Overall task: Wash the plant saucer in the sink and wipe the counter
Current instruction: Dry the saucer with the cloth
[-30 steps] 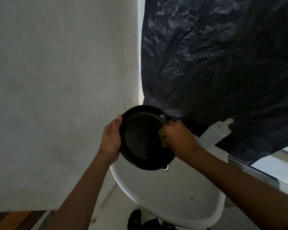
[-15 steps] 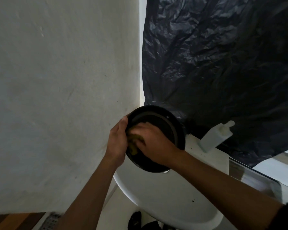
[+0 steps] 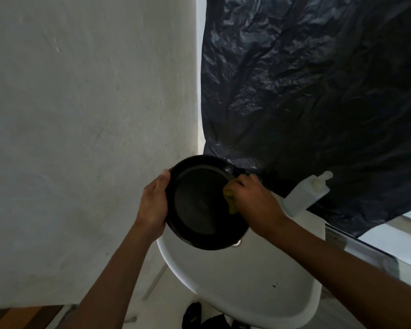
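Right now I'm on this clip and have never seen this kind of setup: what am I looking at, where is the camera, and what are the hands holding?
There is no machine here. A person works with bare hands, and the one camera sits on their head, looking forward and down, so both arms reach in from the bottom of the picture. The left hand grips the rim of a round black saucer, which is tilted to face the camera above a white sink. The right hand holds a yellowish sponge in its fingers and presses it against the saucer's right inner edge. A pale pump bottle sits at the sink's back edge, in front of a crinkled black plastic sheet. A plain wall is on the left.
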